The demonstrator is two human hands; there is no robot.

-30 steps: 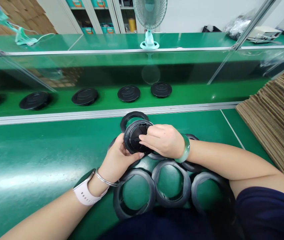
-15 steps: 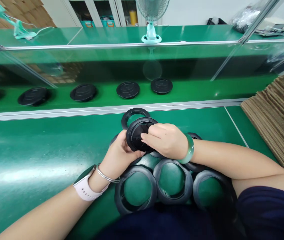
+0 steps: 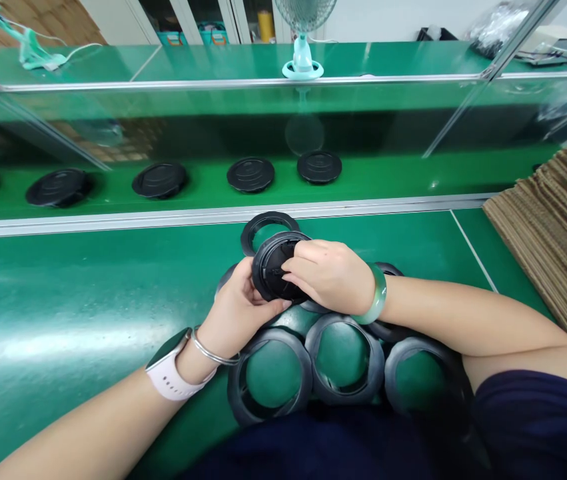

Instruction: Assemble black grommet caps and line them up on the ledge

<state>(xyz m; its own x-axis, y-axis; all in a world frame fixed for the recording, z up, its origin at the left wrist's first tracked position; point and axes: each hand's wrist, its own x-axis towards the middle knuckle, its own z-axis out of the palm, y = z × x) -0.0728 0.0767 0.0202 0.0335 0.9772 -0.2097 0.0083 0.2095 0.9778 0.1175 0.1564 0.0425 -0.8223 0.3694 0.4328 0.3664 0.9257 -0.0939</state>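
A round black plastic part (image 3: pixel 274 268) with a stepped rim is held tilted above the green table. My left hand (image 3: pixel 243 303) is closed on its lower left edge, thumb in front and fingers behind. My right hand (image 3: pixel 336 277) reaches over the part from the right, its fingers bent and pressed to the inner face; whether they pinch something small there cannot be made out. Behind the part lies a flat black ring (image 3: pixel 249 235). Below my hands are several dark grey rings, among them a left ring (image 3: pixel 236 387) and a middle ring (image 3: pixel 377 367).
Several black round discs (image 3: pixel 250 175) sit in a row on the green belt (image 3: pixel 388 180) behind a metal rail (image 3: pixel 188 217). A stack of brown corrugated cardboard (image 3: pixel 553 227) stands at the right. On the shelf above is a pale green fan (image 3: pixel 302 60).
The discs on the belt have shifted slightly left and up in view, along with a small shift of the camera. My hands keep nearly the same hold on the black part.
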